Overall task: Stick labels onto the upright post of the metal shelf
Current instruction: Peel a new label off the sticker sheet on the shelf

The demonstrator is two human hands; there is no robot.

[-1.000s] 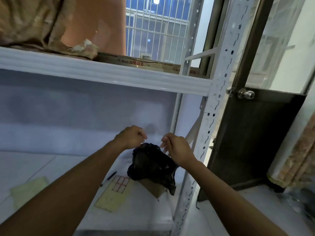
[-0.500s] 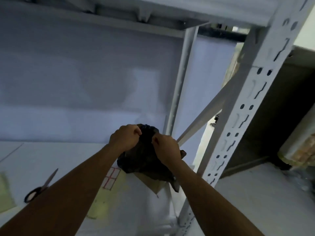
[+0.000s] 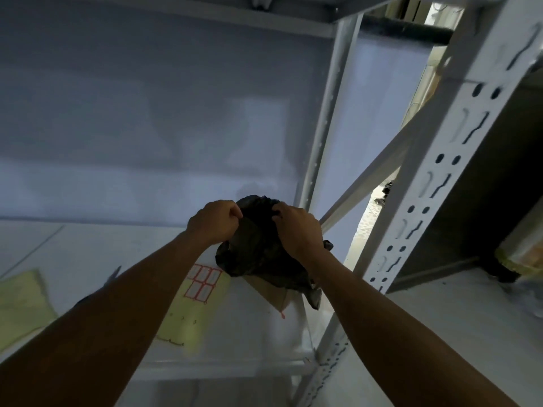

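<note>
a black plastic bag (image 3: 261, 248) is pinched at its crumpled top by the left hand (image 3: 216, 223) and the right hand (image 3: 296, 227), fingers closed. the label sheet (image 3: 202, 282) lies just below the left fingers. the labels are judged thin, light and limp, best peeled by a corner. the slotted post (image 3: 423, 207) stands right of the right fingers.

Dim room seen through a pale metal rack

A plain bluish-white wall (image 3: 147, 118) is seen behind the rack, lit unevenly with a softer patch near its middle. A bright gap (image 3: 373, 230) is seen at the right, where daylight falls on what may be a speckled floor. A dark panel (image 3: 476, 207), possibly a door, is seen further right, above a pale floor (image 3: 440, 324).
</note>
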